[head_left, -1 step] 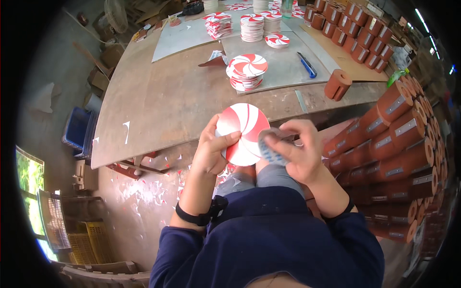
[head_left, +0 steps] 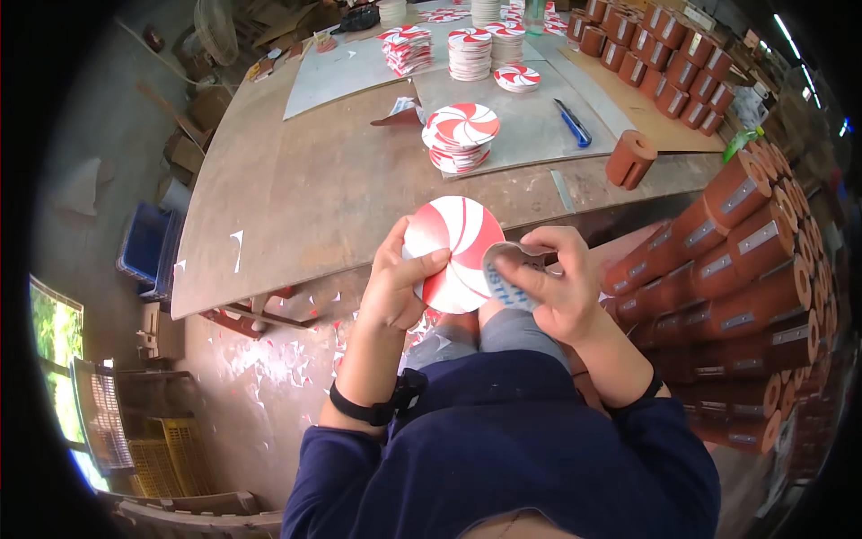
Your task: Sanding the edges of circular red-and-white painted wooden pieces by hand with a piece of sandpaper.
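My left hand (head_left: 402, 274) grips a round disc (head_left: 462, 242) with a red and white swirl, thumb on its face and fingers behind. The disc is held up in front of my lap, just off the table's near edge. In my right hand (head_left: 566, 283) is a bent piece of sandpaper (head_left: 508, 286), its pale back printed in blue. The sandpaper meets the disc's right edge; fingers hide part of it. Beyond the hands, on the table, stands a stack of similar swirl discs (head_left: 461, 135).
More disc stacks (head_left: 470, 58) stand farther back on the wooden table (head_left: 287, 180). A blue utility knife (head_left: 573, 124) lies right of the near stack, by a brown slotted cylinder (head_left: 631, 160). Many brown cylinders (head_left: 736, 260) are piled at my right. Paper scraps (head_left: 278, 364) litter the floor.
The sandpaper in my right hand has shifted slightly at the disc's edge, and its printed back shows more sharply. My left hand keeps its hold on the disc, which sits marginally lower.
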`<state>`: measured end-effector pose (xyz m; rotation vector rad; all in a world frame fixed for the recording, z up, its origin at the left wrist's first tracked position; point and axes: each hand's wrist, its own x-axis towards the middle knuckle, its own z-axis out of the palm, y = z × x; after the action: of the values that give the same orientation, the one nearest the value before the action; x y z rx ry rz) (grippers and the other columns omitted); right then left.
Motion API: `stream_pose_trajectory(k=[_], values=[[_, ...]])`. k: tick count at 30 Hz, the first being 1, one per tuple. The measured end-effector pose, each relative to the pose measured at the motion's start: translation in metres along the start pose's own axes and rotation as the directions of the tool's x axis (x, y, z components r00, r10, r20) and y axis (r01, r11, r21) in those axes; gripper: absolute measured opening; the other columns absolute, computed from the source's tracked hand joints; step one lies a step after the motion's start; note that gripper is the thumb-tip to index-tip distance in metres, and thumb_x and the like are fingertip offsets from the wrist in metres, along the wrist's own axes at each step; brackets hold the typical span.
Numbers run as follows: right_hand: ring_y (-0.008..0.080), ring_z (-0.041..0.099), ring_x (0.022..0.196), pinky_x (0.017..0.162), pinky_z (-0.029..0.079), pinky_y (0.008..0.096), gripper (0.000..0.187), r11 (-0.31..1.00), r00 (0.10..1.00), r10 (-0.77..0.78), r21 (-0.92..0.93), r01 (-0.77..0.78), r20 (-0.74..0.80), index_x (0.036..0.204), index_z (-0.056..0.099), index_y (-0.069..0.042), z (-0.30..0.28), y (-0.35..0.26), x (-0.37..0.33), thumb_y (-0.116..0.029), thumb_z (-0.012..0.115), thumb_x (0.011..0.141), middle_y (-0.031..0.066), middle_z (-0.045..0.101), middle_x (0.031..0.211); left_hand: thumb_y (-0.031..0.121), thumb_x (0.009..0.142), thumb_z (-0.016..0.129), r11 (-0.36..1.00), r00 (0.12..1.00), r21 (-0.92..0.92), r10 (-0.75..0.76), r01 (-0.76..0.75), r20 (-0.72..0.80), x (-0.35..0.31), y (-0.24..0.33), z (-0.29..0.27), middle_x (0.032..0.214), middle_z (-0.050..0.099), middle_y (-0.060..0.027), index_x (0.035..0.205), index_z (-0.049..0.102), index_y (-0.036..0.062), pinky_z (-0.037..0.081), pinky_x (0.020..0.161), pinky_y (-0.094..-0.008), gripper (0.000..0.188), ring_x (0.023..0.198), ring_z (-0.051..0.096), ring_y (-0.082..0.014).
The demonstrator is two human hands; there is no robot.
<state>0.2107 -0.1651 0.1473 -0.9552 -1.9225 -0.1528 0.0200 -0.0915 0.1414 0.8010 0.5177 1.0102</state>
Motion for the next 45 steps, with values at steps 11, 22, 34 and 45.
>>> stream_pose_trajectory(k=[11,22,34,45], values=[[0.0277,0.053,0.082,0.069,0.045,0.0323,0.042,0.992,0.992,0.121,-0.023,-0.122,-0.037,0.099,0.063,-0.006,0.010,0.018,-0.008,0.008,0.057,0.060,0.0148,0.049,0.096,-0.008,0.069,0.056,0.998,0.996,-0.042,-0.053,0.056,0.071,0.001,0.001,-0.001,0.096,0.056,-0.0136,0.108,0.042,-0.0039,0.047,0.080,-0.0329,0.041,0.089,0.058,-0.0208],[0.0306,0.053,0.084,0.070,0.045,0.0315,0.041,0.974,0.983,0.180,-0.148,-0.174,0.024,0.101,0.061,-0.006,0.007,0.025,-0.010,0.006,0.056,0.063,0.0190,0.048,0.097,-0.012,0.068,0.057,0.991,0.988,-0.056,-0.115,0.122,0.101,0.006,0.000,-0.009,0.096,0.057,-0.0145,0.113,0.038,-0.0053,0.049,0.077,-0.0317,0.050,0.087,0.059,-0.0217],[0.0161,0.054,0.092,0.075,0.044,0.0298,0.032,0.560,0.710,0.703,0.636,-0.530,-0.027,0.108,0.056,-0.004,0.011,0.020,-0.021,0.002,0.055,0.077,0.0070,0.055,0.095,-0.005,0.064,0.068,0.992,0.963,0.030,-0.126,0.123,0.239,-0.002,0.004,-0.009,0.091,0.057,-0.0100,0.102,0.046,-0.0018,0.049,0.071,-0.0269,0.043,0.081,0.059,-0.0154],[0.0122,0.057,0.067,0.062,0.047,0.0259,0.024,-0.075,0.555,0.701,0.820,-0.567,0.448,0.099,0.054,0.003,0.011,0.005,0.005,-0.004,0.060,0.077,0.0070,0.058,0.082,0.007,0.080,0.056,0.998,0.997,-0.070,0.003,-0.008,-0.075,0.015,-0.018,-0.003,0.099,0.056,-0.0172,0.110,0.036,-0.0011,0.052,0.070,-0.0323,0.037,0.085,0.060,-0.0242]])
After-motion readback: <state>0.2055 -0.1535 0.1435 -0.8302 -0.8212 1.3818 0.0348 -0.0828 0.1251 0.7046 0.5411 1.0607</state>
